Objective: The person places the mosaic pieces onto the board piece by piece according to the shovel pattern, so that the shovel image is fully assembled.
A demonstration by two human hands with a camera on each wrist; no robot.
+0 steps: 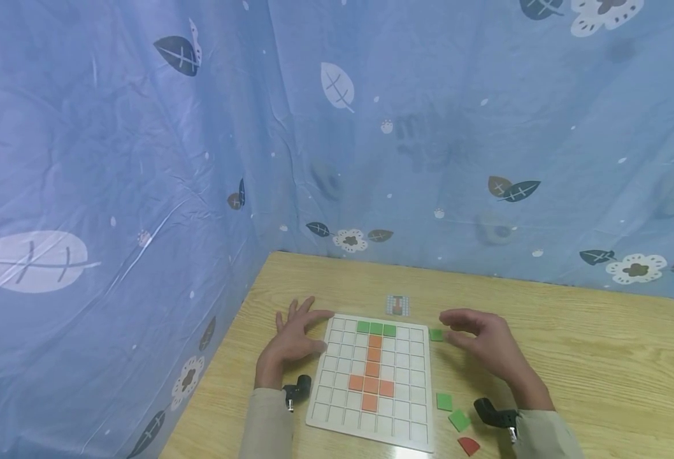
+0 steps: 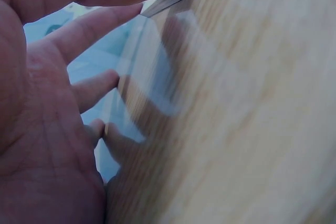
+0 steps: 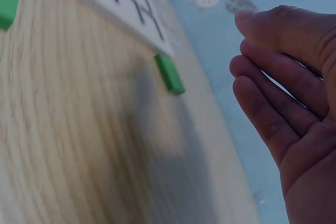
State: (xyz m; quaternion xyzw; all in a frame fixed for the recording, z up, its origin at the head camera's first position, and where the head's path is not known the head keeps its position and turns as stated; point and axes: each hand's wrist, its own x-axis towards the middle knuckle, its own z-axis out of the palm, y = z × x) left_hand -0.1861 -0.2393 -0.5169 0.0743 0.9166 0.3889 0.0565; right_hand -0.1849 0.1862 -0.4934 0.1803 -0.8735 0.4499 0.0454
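Note:
A white grid board point(image 1: 337, 398) lies flat on the table. Three green tiles point(image 1: 376, 329) form a row near its far edge, and several orange tiles point(image 1: 372, 369) make a cross shape below them. With fingers spread, my left hand point(image 1: 292, 338) rests at the board's left edge, index fingertip at the far left corner and thumb at the side. My right hand point(image 1: 488, 338) hovers past the board's right edge, fingers loosely bent and holding nothing. Nearest to it is a loose green tile point(image 1: 437, 335), against the board's far right side; the right wrist view also shows this green tile point(image 3: 169, 74).
Nearer me, right of the board, lie two loose green tiles point(image 1: 444, 401) and a red quarter-circle piece point(image 1: 469, 445). A small printed pattern card point(image 1: 397, 305) is beyond the board. A blue patterned curtain point(image 1: 429, 159) borders the wooden table point(image 1: 618, 357) at the back and left.

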